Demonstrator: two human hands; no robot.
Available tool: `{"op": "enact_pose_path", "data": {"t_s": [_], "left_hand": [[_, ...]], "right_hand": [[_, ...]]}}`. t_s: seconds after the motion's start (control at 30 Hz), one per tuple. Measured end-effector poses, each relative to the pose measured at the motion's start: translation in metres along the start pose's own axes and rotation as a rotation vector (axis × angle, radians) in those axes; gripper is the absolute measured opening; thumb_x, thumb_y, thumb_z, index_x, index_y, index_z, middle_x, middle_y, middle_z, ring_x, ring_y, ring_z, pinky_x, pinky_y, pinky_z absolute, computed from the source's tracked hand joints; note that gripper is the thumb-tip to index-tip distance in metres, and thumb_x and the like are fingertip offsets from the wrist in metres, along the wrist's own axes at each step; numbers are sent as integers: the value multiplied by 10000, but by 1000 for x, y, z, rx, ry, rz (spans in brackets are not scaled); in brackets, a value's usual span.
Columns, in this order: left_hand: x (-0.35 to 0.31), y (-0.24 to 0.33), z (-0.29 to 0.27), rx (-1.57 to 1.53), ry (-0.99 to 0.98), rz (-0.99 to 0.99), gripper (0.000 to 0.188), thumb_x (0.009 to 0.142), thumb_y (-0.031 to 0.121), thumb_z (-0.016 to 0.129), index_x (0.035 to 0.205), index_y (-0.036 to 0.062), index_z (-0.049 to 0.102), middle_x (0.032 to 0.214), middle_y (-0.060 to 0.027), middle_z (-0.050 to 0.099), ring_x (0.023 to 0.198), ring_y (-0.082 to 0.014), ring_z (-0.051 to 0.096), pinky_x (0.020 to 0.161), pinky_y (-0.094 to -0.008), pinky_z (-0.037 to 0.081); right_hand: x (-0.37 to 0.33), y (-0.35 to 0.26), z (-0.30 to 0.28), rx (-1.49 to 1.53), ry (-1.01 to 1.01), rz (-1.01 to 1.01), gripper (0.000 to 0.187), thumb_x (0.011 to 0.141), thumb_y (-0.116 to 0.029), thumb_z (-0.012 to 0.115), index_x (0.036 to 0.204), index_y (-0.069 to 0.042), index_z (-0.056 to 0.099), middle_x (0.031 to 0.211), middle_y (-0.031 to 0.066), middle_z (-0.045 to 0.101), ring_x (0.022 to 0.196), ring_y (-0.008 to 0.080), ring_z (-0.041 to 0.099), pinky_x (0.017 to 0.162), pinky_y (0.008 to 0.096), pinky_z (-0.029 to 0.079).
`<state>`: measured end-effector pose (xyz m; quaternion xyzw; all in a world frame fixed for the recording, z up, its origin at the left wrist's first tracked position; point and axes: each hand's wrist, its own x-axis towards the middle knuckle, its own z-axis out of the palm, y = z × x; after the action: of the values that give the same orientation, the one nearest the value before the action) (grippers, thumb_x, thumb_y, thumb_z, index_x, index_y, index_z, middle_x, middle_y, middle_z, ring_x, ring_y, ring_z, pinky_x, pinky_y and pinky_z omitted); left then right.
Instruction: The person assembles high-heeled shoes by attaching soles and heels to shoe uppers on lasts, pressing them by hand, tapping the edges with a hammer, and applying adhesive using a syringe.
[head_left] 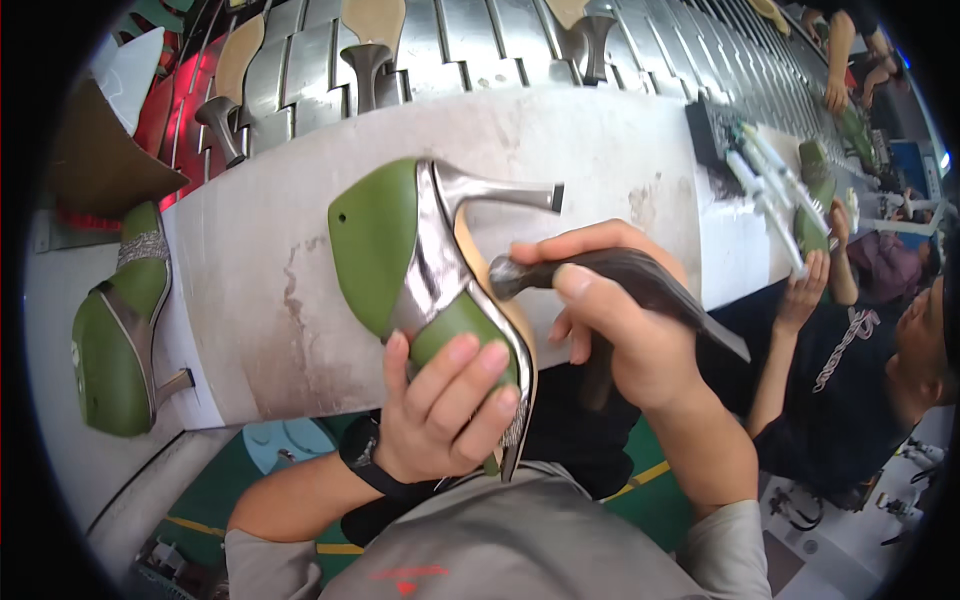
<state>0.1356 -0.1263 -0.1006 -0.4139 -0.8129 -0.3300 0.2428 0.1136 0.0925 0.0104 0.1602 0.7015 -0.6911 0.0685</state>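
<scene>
A high-heeled shoe [437, 250] in metallic silver-brown lies tilted on its side, built round a green shoe last [375, 225]. Its heel points right over the worktable. My left hand [450, 400] is closed round the toe end, fingers across the green last and the strap. In my right hand [640, 330] is a dark cobbler's hammer [640, 268], gripped close to its head, with the short handle partly hidden below the fingers. The hammer's round face is at the edge of the tan sole, touching or nearly so; I cannot tell which.
Another shoe on a green last [115, 340] stands at the left. Beyond the pale worktable [570, 140] runs a slatted metal conveyor [480, 60] with several heeled soles [370, 60]. At right, a dark box [708, 140] and white tubes [765, 180] lie near a co-worker [840, 370].
</scene>
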Motion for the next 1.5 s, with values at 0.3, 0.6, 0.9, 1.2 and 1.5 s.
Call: {"op": "enact_pose_path", "data": {"t_s": [0.3,0.6,0.9,1.2,1.5], "left_hand": [[104,-54,-26,-50,-432,375,327,896,78,692,1219,38,721,1291,-108,737,1256,-270,694,1187,-553,443],[109,-51,-25,-97,-338,389,302,859,98,710,1155,39,715,1236,-109,754,1180,-267,733,1101,-506,516],[93,-62,-80,-1197,62,-424,858,1006,690,621,1533,21,522,1420,-218,648,1346,-340,626,1161,-517,505],[51,-18,-47,-2287,30,-916,963,976,853,467,1489,40,519,1389,-227,659,1315,-377,639,1130,-606,512],[39,-9,-34,-2272,43,-1116,898,1018,809,440,1408,14,589,1374,-244,642,1290,-383,655,1060,-584,588]], "right_hand": [[-80,31,-26,-26,86,-79,284,985,-141,730,1181,65,723,1138,180,798,724,106,689,650,240,572],[-72,12,-7,-62,-41,-308,248,934,-41,739,1165,44,720,1147,160,808,701,76,665,639,244,541],[-35,39,-35,-943,336,-866,510,794,-28,762,1298,9,692,1308,245,695,1239,457,642,1060,472,527],[-111,79,36,567,-216,-50,613,1051,-234,680,1527,80,455,1384,142,656,1232,177,646,1078,358,516],[-126,94,41,591,-134,22,669,1030,-374,741,1477,62,502,1300,117,694,1181,160,669,1043,336,535]]}}
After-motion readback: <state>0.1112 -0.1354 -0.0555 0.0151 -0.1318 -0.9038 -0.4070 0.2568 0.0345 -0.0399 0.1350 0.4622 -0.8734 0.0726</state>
